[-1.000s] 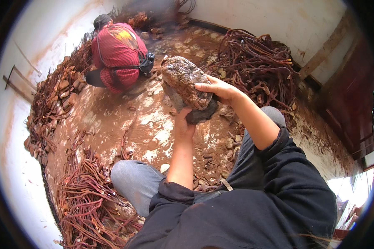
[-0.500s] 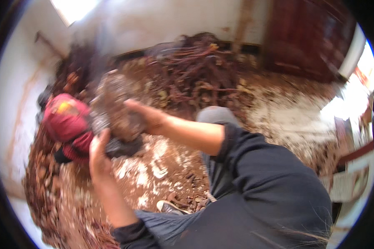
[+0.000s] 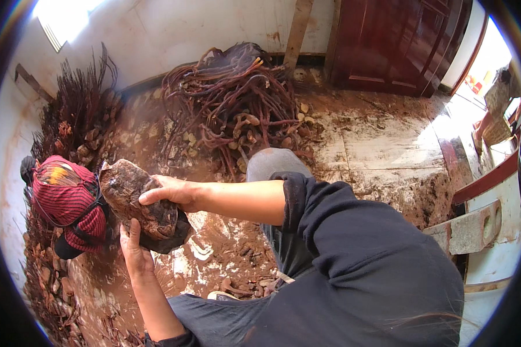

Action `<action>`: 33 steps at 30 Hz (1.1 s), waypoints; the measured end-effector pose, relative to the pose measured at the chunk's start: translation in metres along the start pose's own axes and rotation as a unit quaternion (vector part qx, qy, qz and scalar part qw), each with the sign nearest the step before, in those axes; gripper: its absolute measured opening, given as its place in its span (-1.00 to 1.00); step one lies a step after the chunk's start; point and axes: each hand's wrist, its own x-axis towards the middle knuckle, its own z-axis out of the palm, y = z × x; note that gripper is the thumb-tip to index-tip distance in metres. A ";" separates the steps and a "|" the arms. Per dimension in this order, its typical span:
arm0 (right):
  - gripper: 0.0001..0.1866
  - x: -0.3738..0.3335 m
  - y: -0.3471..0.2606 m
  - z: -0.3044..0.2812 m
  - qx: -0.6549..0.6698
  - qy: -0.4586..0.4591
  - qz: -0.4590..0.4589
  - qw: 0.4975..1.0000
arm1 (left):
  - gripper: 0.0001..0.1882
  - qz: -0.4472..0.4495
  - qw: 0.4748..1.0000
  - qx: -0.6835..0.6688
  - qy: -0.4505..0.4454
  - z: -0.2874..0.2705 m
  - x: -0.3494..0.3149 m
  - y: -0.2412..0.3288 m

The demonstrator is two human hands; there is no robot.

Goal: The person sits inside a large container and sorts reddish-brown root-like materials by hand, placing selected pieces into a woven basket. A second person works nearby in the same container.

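Both hands grip a brown, wrinkled, slab-like lump (image 3: 134,194) with a dark, rough underside, held tilted above the floor. My right hand (image 3: 171,192) comes in from the right, its thumb pressed on the upper face and its other fingers hidden behind. From below, my left hand (image 3: 135,250) closes on the lower edge, thumb upward. What the lump is made of, I cannot tell. Just left of it is a red-and-black striped cloth bundle (image 3: 66,194) with a yellow-orange patch and dark straps; the lump's edge overlaps it in view.
A heap of long reddish-brown roots (image 3: 246,107) lies by the back wall. Thin dark stalks (image 3: 78,107) lean in the left corner. Dirt and small pieces cover the tiled floor (image 3: 382,144). A dark red door (image 3: 393,46) stands at the back right, a concrete block (image 3: 474,228) at the right.
The view has shifted and its blur has gone. The lump, still between both hands, now appears lower and slightly further left. The striped bundle also sits lower in the picture.
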 end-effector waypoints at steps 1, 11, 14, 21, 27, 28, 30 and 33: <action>-0.34 0.000 0.002 0.001 -0.001 -0.006 -0.002 1.000 | -0.26 0.012 1.000 0.003 -0.002 -0.003 -0.001 -0.001; -0.46 0.001 0.011 -0.006 0.086 0.014 0.024 0.996 | -0.32 0.033 0.998 -0.046 0.001 0.007 -0.006 0.000; -0.43 0.002 -0.003 0.008 0.121 -0.001 -0.008 0.993 | -0.33 -0.021 0.990 -0.139 -0.010 -0.008 -0.012 0.015; -0.33 0.007 -0.025 0.026 0.091 0.061 -0.054 0.993 | -0.40 -0.043 0.962 -0.252 -0.093 -0.056 0.001 -0.011; -0.35 -0.001 -0.025 0.009 -0.040 0.172 -0.099 0.979 | -0.28 -0.128 0.985 0.011 0.115 -0.021 -0.026 -0.013; -0.34 0.005 -0.027 -0.007 -0.030 0.134 -0.134 0.981 | -0.28 -0.138 0.985 0.021 0.103 -0.023 -0.025 -0.019; -0.34 0.007 -0.028 -0.016 -0.029 0.183 -0.149 0.971 | -0.33 -0.164 0.982 0.006 0.092 -0.028 -0.020 -0.043; -0.39 0.008 -0.027 0.009 0.000 0.209 -0.130 0.969 | -0.38 -0.190 0.978 0.066 0.050 -0.015 -0.036 -0.047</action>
